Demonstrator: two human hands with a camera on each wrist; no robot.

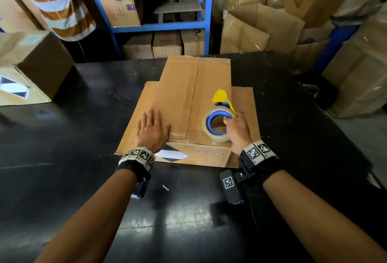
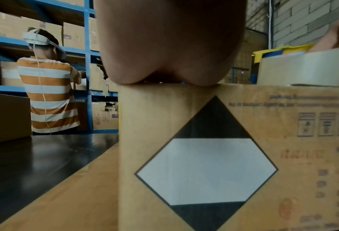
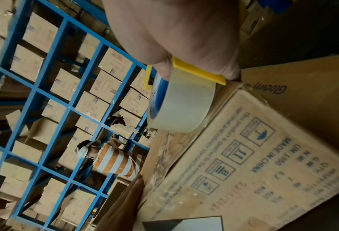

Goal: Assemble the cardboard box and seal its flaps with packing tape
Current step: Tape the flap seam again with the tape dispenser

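A brown cardboard box (image 1: pixel 188 95) stands on the black table, its top flaps folded shut and its side flaps spread out flat. My left hand (image 1: pixel 151 128) lies flat on the top near the front left corner, fingers straight. My right hand (image 1: pixel 237 130) grips a yellow tape dispenser (image 1: pixel 221 97) carrying a roll of clear packing tape (image 1: pixel 216 125) with a blue core. The roll (image 3: pixel 181 107) touches the box top at its near edge. The box's front face (image 2: pixel 206 164) carries a black and white diamond label. The box side (image 3: pixel 253 164) has printed handling symbols.
The black table (image 1: pixel 83 126) reaches wide around the box. Another cardboard box (image 1: pixel 27 67) sits at the table's left edge. Blue shelving (image 1: pixel 159 11) and stacked cartons (image 1: pixel 293 21) stand behind. A person in an orange-striped shirt (image 2: pixel 50 93) stands at the far left.
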